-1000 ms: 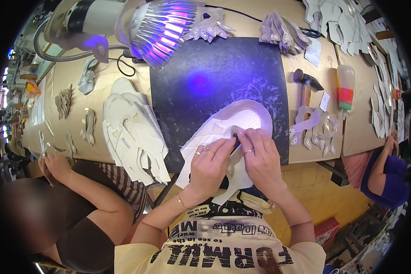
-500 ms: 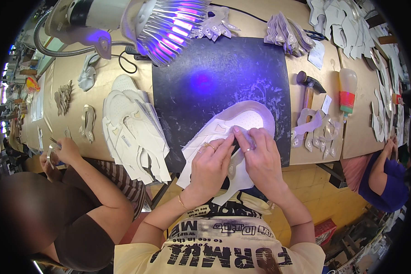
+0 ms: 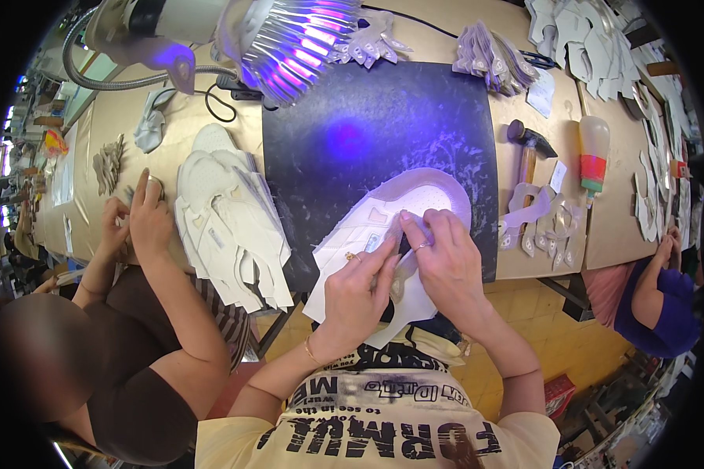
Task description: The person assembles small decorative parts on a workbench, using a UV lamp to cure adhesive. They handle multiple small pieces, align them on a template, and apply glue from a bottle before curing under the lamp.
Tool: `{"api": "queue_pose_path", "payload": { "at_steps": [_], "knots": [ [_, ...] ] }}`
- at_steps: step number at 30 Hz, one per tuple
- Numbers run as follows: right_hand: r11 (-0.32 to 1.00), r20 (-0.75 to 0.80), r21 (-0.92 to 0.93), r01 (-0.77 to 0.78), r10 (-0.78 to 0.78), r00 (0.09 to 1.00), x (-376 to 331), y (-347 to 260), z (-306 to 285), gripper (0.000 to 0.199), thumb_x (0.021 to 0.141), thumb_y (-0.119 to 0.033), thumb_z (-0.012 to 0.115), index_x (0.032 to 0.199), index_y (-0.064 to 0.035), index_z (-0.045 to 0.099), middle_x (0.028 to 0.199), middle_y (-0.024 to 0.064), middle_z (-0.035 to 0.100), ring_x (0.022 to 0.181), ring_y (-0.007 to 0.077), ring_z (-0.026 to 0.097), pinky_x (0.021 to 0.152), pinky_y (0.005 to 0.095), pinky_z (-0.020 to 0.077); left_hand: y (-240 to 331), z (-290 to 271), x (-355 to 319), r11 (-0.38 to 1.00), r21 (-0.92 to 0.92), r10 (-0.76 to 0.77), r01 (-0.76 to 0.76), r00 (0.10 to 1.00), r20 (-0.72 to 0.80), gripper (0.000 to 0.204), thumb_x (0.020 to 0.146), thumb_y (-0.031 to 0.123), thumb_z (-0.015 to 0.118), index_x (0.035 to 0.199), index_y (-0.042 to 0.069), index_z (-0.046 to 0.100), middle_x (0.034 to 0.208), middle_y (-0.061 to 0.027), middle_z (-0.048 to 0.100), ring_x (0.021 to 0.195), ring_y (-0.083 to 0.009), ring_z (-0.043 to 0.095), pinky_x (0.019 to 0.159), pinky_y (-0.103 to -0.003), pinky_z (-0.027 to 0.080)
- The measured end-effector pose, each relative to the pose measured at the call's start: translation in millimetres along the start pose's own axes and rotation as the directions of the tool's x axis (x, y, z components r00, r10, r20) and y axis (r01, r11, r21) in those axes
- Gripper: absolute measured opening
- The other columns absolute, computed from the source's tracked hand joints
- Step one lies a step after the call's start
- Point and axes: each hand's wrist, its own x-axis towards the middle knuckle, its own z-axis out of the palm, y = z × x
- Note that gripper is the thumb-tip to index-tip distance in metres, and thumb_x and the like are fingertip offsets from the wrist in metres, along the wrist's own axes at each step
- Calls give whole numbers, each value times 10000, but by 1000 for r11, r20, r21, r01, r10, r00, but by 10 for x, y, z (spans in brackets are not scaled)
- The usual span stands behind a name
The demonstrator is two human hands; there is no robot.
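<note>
A white shoe upper [image 3: 360, 227] with a perforated toe and a pale greyish-lilac rim lies on the black mat [image 3: 375, 109], its tail hanging over the near edge. My left hand [image 3: 356, 293] is closed on the upper beside its central opening, a ring on one finger. Across that opening, my right hand [image 3: 452, 262] pinches the opposite edge, thumb and forefinger together. The fingers of both hands nearly meet at the throat of the upper, and they hide what lies exactly between them. A small label shows beside my left fingers.
Left of the mat lies a stack of white uppers [image 3: 225, 211]. A finned lamp [image 3: 297, 51] casts violet light on the mat. At right are a hammer [image 3: 529, 148], a bottle [image 3: 593, 152] and lining pieces [image 3: 551, 223]. A co-worker's hands [image 3: 145, 215] work at far left.
My left fingers have shifted slightly, uncovering the label on the upper. My right hand has barely moved. The co-worker's hands at left have risen farther over the table.
</note>
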Motion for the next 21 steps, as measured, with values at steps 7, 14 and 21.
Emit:
{"api": "queue_pose_path", "payload": {
  "at_steps": [7,14,21],
  "knots": [
    [1000,8,7,-20,20,1000,-49,16,55,489,782,-71,581,1271,-54,592,1128,158,545,1082,336,535,923,411,473,-5,-5,20,994,91,51,-53,998,24,278,903,118,657,1161,17,675,705,-109,625,547,-261,604,499,-360,466],
    [1000,2,30,-8,8,1000,-67,26,67,486,792,-90,588,1275,-133,608,1145,157,533,1072,344,523,900,420,476,5,-22,39,991,120,55,-62,997,63,303,900,142,661,1182,31,671,693,-97,617,538,-258,600,492,-361,461],
    [999,-96,-28,30,-33,995,75,119,7,488,789,-122,646,1275,-105,607,1149,157,535,1069,344,515,942,443,430,14,-61,0,975,215,45,-60,996,73,344,852,127,712,1191,83,683,757,-74,620,614,-245,617,555,-347,476]
  ]
}}
